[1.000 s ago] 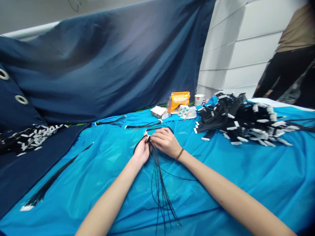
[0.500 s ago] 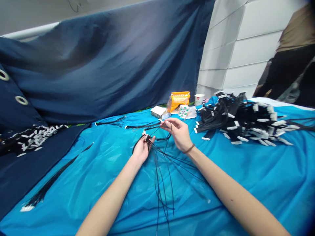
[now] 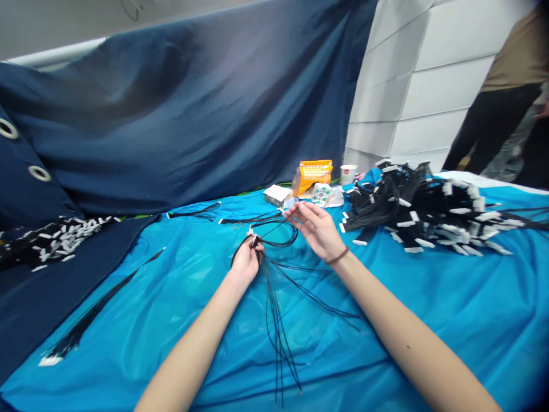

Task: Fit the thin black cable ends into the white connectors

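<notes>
My left hand [image 3: 246, 258] is closed around a bundle of thin black wires [image 3: 274, 312] near a white connector [image 3: 251, 230]. Loose wire ends fan out below the hand and to the right over the blue cloth. One group of wires bends in a loop [image 3: 295, 232] between my two hands. My right hand [image 3: 318, 230] is raised right of this loop, thumb and fingertips drawn together in a pinch. Whatever lies between those fingertips is too small to name. Close beyond them is a white connector end [image 3: 281, 210] of a wire bundle lying on the cloth.
A large pile of black cables with white connectors [image 3: 429, 212] lies right, another pile [image 3: 64, 240] left. A separate wire bundle [image 3: 92, 306] rests on the blue cloth [image 3: 141, 343]. Behind stand a small box [image 3: 278, 195], orange bag [image 3: 315, 176] and paper cup [image 3: 348, 173]. A person [image 3: 510, 97] stands back right.
My right hand has shifted slightly right, and its fingers have changed position. The wire that hung below it no longer shows there. My left fingers have curled in more; the loose wires have swung.
</notes>
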